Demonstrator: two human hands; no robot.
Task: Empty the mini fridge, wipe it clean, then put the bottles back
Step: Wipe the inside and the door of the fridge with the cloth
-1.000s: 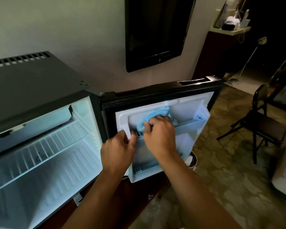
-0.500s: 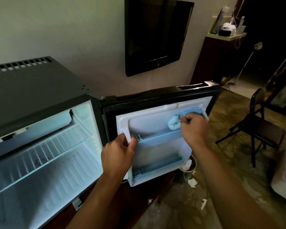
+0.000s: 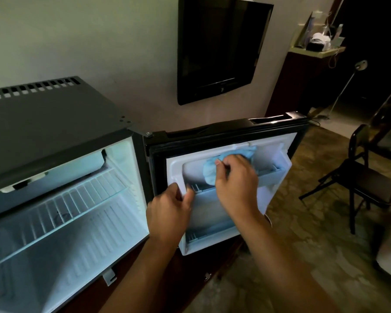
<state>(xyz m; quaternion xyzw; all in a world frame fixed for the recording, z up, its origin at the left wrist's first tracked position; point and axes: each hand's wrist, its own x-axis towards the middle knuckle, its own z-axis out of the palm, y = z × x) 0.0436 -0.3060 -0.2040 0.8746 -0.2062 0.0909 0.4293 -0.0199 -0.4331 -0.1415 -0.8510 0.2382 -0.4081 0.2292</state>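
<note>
Blue cloth (image 3: 209, 171), gripped in your right hand (image 3: 236, 180), has come back from the far end of the door (image 3: 269, 197) to its middle, above the upper shelf, while your left hand (image 3: 171, 210) holds the door's hinge-side edge, so wiping continues and no bottles are in view.

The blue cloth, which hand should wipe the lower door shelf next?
Probably the right hand: it grips the blue cloth just above that lower door shelf. The left hand grips the door liner's edge, steadying the door.
</note>
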